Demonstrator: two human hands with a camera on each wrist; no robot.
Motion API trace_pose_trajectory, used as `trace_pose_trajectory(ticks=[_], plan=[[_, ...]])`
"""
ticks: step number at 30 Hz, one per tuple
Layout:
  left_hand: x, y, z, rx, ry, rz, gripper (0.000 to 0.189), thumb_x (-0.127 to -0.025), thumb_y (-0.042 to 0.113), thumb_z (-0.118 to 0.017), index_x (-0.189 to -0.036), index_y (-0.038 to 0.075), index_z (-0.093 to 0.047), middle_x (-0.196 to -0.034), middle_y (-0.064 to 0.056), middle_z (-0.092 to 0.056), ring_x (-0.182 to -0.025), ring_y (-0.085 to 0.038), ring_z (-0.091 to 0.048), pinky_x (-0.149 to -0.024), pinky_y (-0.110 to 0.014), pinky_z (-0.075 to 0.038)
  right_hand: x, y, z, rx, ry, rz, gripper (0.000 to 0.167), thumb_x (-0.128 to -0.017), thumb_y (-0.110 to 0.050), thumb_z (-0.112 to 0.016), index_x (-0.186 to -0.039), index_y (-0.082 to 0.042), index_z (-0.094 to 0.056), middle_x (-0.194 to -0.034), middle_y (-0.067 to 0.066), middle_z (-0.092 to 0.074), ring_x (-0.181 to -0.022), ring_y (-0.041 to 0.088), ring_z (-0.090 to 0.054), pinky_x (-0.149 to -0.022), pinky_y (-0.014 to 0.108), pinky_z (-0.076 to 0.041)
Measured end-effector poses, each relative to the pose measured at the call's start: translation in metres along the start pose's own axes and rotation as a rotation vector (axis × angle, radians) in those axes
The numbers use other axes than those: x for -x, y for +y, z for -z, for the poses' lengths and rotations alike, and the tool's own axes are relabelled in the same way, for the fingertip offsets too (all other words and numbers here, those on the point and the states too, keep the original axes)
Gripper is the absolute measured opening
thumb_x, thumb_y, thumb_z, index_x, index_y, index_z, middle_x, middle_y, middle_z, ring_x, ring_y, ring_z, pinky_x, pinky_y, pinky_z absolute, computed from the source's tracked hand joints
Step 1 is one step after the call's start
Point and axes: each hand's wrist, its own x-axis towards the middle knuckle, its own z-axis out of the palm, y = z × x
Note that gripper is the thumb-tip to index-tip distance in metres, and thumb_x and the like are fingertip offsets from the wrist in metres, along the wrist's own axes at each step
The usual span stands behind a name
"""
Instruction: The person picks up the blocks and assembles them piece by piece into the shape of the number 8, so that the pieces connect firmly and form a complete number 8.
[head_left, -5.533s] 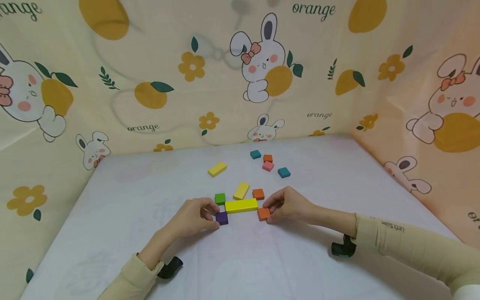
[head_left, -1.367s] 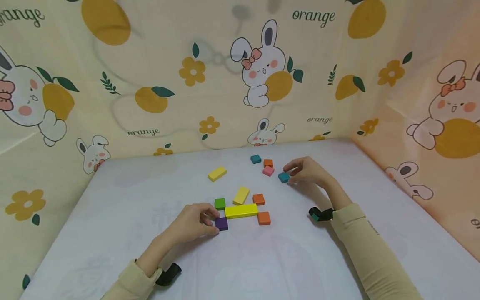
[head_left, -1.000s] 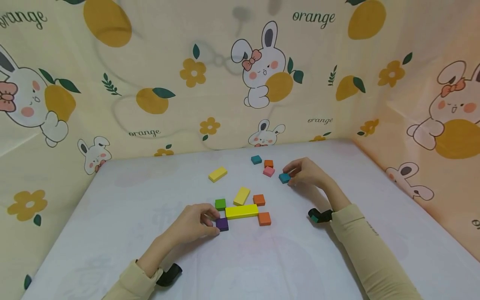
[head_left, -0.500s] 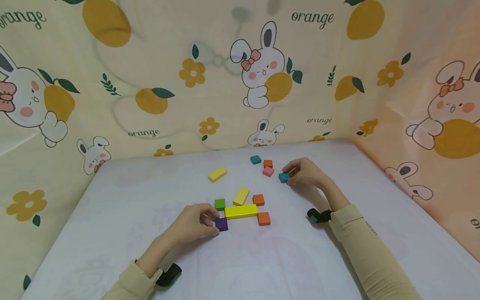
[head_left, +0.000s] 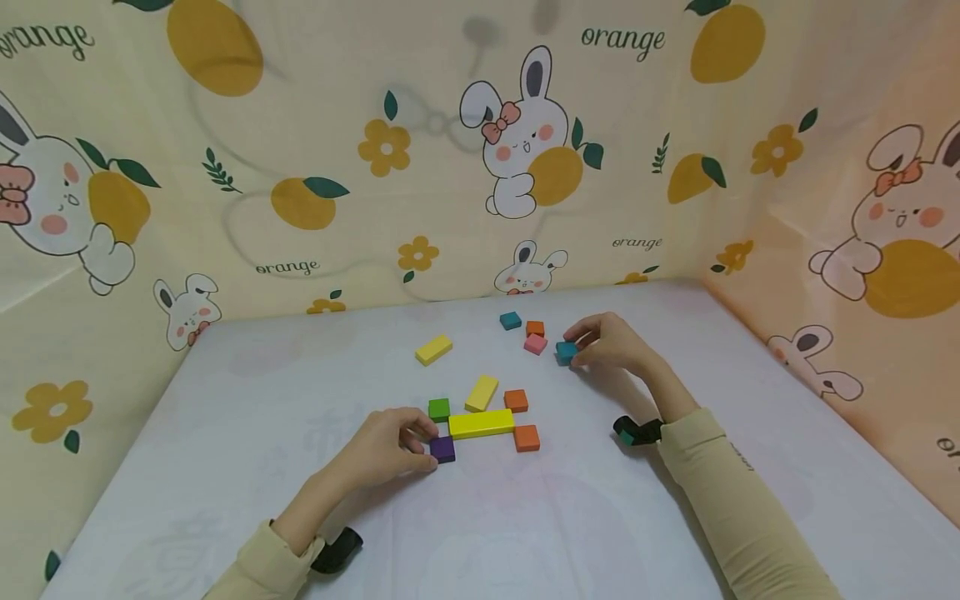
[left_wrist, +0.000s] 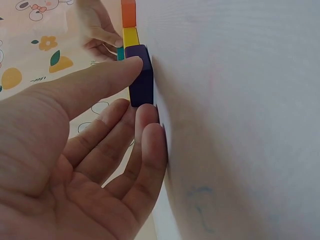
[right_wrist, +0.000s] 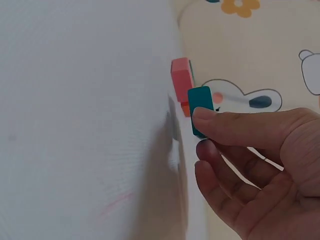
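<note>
My left hand [head_left: 390, 442] holds a purple block [head_left: 442, 450] between thumb and fingers; the block sits on the table at the near left corner of a long yellow block [head_left: 482, 424]. A green block [head_left: 438, 409] lies at that block's far left corner, and orange blocks [head_left: 527, 438] lie at its right end. Farther back, my right hand [head_left: 611, 343] pinches a teal block [head_left: 565, 354], which looks slightly raised and tipped. In the right wrist view the thumb presses the face of the teal block [right_wrist: 201, 100]; a pink block [right_wrist: 181, 80] stands just beyond.
A shorter yellow block [head_left: 482, 393] lies slanted behind the long one, with another yellow block [head_left: 434, 350] farther back. Near the right hand are the pink block, a small orange block [head_left: 535, 328] and a second teal block [head_left: 511, 321]. Printed cloth walls [head_left: 420, 192] enclose the white table.
My right hand has left the near orange block, gone back to the teal block, and just now lifted it slightly. The left hand has stayed at the purple block.
</note>
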Motion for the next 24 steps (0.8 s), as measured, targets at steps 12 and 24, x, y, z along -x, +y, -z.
trace_pose_trajectory(ticks=[12, 24], plan=[[0.0, 0.0, 0.0, 0.006, -0.007, -0.017, 0.031, -0.079, 0.014, -0.084, -0.106, 0.012, -0.068, -0.098, 0.003, -0.067, -0.082, -0.015, -0.06, -0.074, -0.032, -0.052, 0.028, -0.062, -0.019, -0.09, -0.027, 0.143, 0.035, -0.078, -0.005, -0.083, -0.111, -0.008, -0.071, -0.107, 0.007, -0.068, -0.096, 0.026, -0.063, -0.082, 0.034, -0.054], [0.0, -0.001, 0.002, 0.0, 0.001, -0.02, 0.031, -0.079, 0.014, -0.084, -0.105, 0.012, -0.068, -0.099, 0.002, -0.068, -0.08, -0.014, -0.06, -0.072, -0.03, -0.052, 0.094, -0.111, -0.098, -0.091, -0.293, 0.355, 0.031, -0.077, 0.001, -0.082, -0.104, -0.008, -0.072, -0.099, -0.003, -0.068, -0.089, 0.023, -0.063, -0.081, 0.035, -0.055]])
